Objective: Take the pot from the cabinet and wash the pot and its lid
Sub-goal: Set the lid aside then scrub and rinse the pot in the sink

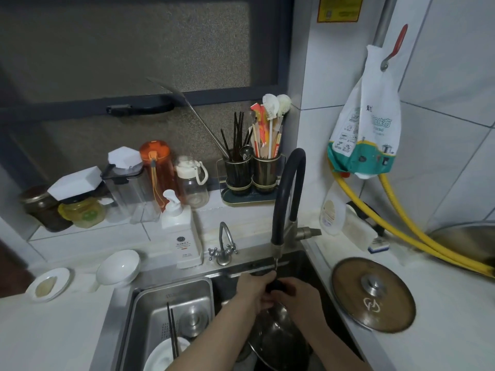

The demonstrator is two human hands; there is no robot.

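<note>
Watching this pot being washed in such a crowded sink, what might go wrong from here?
The pot is tilted in wet hands, left hand and right hand, so it may slip onto the white dish beside it. The glass lid lies near the counter's sink edge, where an elbow might knock it in.

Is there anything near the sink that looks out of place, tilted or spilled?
Nothing is clearly spilled or damaged. The white bowl left of the sink leans on its side, perhaps to dry. The glass lid lies flat on the counter to the right, apart from the pot in both hands.
</note>
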